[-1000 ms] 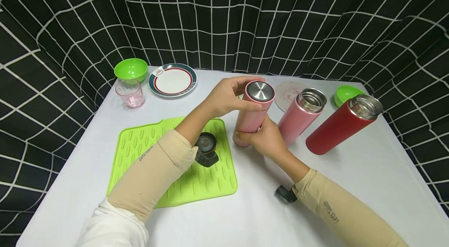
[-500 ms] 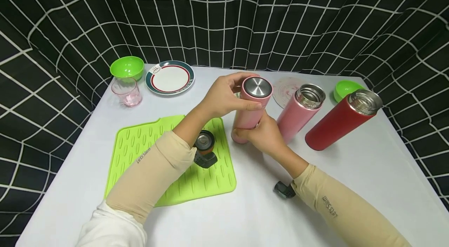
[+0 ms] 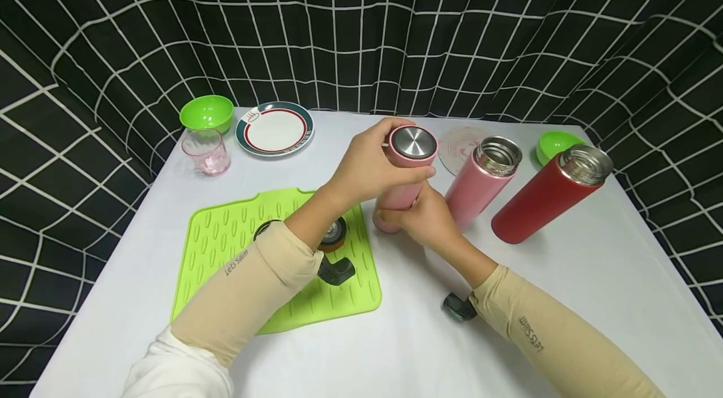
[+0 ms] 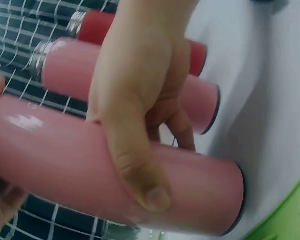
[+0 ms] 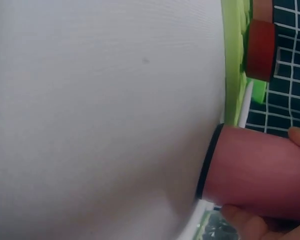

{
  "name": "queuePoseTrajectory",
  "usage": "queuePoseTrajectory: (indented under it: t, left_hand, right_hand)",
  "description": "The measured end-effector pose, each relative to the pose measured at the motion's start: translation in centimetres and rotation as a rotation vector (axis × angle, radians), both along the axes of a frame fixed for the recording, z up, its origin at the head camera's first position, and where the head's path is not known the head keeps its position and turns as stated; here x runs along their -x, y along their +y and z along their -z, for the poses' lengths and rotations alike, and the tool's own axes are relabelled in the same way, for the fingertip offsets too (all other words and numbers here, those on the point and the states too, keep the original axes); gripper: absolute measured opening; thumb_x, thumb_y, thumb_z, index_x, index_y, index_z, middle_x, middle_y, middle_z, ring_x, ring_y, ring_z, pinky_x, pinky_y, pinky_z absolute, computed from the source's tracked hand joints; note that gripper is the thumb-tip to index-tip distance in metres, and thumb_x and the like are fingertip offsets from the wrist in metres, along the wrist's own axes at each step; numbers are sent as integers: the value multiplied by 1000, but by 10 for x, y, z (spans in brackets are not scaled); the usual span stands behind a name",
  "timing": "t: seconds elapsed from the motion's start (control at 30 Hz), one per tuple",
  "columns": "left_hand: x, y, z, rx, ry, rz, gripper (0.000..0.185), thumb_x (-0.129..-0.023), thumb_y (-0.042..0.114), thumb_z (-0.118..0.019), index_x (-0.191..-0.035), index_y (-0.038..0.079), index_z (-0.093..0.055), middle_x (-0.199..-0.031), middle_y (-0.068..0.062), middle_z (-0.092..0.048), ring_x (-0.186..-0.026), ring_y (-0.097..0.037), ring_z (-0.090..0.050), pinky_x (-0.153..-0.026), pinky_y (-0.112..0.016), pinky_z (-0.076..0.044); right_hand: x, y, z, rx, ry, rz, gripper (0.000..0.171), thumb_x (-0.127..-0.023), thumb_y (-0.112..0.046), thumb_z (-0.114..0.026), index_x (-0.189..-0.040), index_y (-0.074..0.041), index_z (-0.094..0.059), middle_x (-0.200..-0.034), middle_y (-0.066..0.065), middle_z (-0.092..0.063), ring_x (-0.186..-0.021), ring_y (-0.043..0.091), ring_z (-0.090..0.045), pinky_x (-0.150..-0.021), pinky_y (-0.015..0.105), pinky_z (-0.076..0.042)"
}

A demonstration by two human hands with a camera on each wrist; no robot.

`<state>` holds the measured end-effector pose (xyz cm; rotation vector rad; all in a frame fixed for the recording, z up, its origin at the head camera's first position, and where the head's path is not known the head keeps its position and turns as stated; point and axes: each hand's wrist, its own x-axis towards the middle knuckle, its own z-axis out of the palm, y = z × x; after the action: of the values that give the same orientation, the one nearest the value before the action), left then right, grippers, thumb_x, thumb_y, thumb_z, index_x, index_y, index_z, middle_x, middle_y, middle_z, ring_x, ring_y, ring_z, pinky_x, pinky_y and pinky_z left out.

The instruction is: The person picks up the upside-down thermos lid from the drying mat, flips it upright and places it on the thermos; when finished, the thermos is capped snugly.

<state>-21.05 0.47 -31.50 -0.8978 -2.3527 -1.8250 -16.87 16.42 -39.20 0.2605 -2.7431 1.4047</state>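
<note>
PASS: front tabletop (image 3: 418, 348) between green mat (image 3: 347, 294) and right sleeve (image 3: 559, 329) | BLOCK: held pink bottle (image 3: 401, 197), uncapped pink bottle (image 3: 476, 194), red bottle (image 3: 545, 200)

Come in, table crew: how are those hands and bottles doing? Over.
Left hand grips capped pink bottle near its top. Right hand grips it lower down. Open pink bottle close beside right hand, could get bumped.

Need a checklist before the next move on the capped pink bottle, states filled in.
1. Left hand holding the capped pink bottle near its top: ok.
2. Right hand gripping it lower down: ok.
3. Its base on the table: ok, by the right wrist view.
4. Right hand clear of the open pink bottle: cannot tell, they overlap in view.
5. Green mat fully visible: not ok, left sleeve hides part.
</note>
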Motion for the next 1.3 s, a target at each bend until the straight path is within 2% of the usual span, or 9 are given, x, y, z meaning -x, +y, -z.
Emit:
queuePoseTrajectory:
  t: [0.07,0.17,0.33,0.6,0.83,0.93,1.03,1.17,1.3]
  left_hand:
    - [2,-1,2,-37,9,-5,68,-66,28,-92,-125,13,-61,-108,7,-67,-99,-6,-62,-86,-26,-50]
    - [7,-3,4,-90,0,31,66,-64,18,-93,-123,9,-64,-108,5,-68,-98,-8,-64,-87,-29,-51]
    - [12,-1,6,-116,-28,94,68,-65,15,-92,-126,7,-63,-110,3,-69,-100,-11,-64,-88,-33,-50]
    - [4,2,8,-78,-39,51,69,-70,21,-89,-132,14,-58,-113,5,-66,-104,-9,-60,-90,-31,-49]
    - [1,1,12,-68,-10,58,70,-73,23,-87,-134,15,-54,-116,8,-63,-105,-10,-59,-89,-30,-50]
    - [-1,-1,15,-27,-45,70,78,-71,26,-89,-138,16,-49,-119,7,-61,-109,-10,-57,-94,-31,-47]
    - [-3,-6,17,63,-111,66,98,-69,34,-90,-148,16,-35,-132,4,-53,-121,-10,-49,-102,-35,-40]
    - [-10,-21,15,211,-179,13,121,-68,45,-88,-155,15,-9,-149,-2,-34,-137,-15,-32,-109,-41,-32]
    - [-22,-43,10,322,-188,-47,130,-67,50,-87,-154,14,3,-153,-4,-24,-141,-19,-24,-110,-41,-31]
  right_hand:
    - [2,1,0,-9,-10,-3,52,-69,-23,-88,-112,-12,-60,-93,0,-68,-88,18,-63,-80,36,-50]
    - [4,2,-1,-35,-26,-3,52,-66,-24,-89,-109,-12,-61,-93,0,-68,-87,18,-63,-79,36,-50]
    - [4,4,-3,-56,-49,19,57,-66,-27,-89,-113,-13,-59,-96,2,-68,-89,20,-62,-79,37,-49]
    - [3,5,-2,32,-46,-8,68,-68,-24,-89,-123,-11,-52,-105,4,-66,-96,20,-61,-86,37,-48]
    - [0,1,3,77,-69,-26,75,-71,-26,-88,-131,-11,-45,-112,5,-63,-101,20,-59,-89,37,-46]
    - [-3,0,8,78,-71,-30,77,-71,-26,-89,-133,-13,-44,-113,3,-61,-102,20,-58,-90,38,-46]
    - [-10,-1,11,70,-99,-29,79,-74,-31,-87,-135,-12,-42,-117,4,-59,-107,20,-57,-92,40,-46]
    - [-25,1,4,10,-160,28,93,-77,-47,-81,-144,-6,-31,-131,13,-50,-120,28,-52,-98,46,-45]
    - [-46,9,-8,-40,-229,93,110,-76,-59,-77,-149,-2,-17,-141,16,-40,-124,34,-48,-98,50,-44]
